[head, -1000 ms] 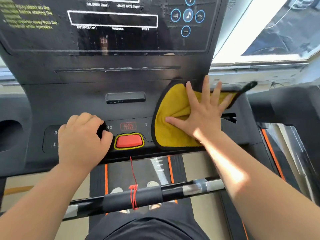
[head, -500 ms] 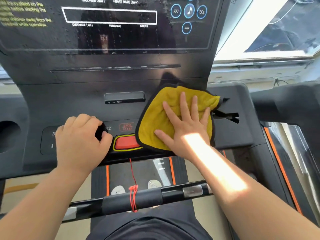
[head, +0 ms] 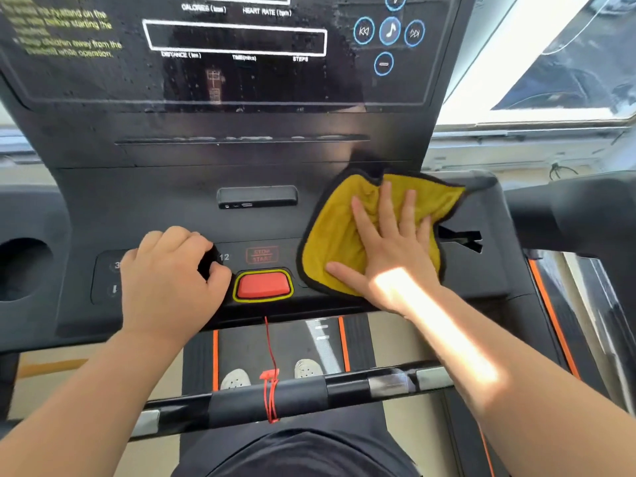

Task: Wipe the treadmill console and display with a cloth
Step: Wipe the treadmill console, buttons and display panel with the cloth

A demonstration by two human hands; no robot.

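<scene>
Sunlit window glass fills the upper right behind a black treadmill console, whose dark display carries droplets and streaks. On the console's right side lies a yellow cloth with a black edge, just right of the red stop button. Flat on the cloth, the right hand presses it with fingers straight and spread. Left of the button, the left hand rests with fingers curled around a small black object, too hidden to identify. A red safety cord hangs down to the handlebar.
</scene>
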